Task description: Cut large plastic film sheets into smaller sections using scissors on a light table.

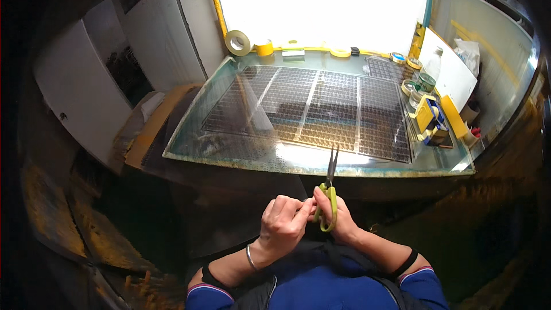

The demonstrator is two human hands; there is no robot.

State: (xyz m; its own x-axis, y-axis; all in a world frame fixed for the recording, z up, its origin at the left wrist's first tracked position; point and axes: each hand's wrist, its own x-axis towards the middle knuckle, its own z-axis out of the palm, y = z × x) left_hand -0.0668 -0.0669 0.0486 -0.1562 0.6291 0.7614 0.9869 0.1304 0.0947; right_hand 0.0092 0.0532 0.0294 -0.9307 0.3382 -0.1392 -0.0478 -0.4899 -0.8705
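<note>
Scissors (332, 170) with lime-green handles point away from me, their dark blades close together. My right hand (344, 221) grips them by the handles. Right beside it, my left hand (281, 220) is closed, thumb and forefinger pinched together next to the handle and the right fingertips. Whatever the left fingers pinch, if anything, is hidden. Both hands are in front of the near edge of a glass-topped table (252, 163). On that table lies a large dark sheet (336, 100) patterned with a fine grid and split by pale strips.
A wide roll of tape (238, 42) and a yellow roll (264, 48) stand along the back edge. Several smaller tape rolls and a clear bottle (433, 64) line the right side, near a blue-and-yellow tape dispenser (431, 119). Behind the table is a bright white panel (321, 6).
</note>
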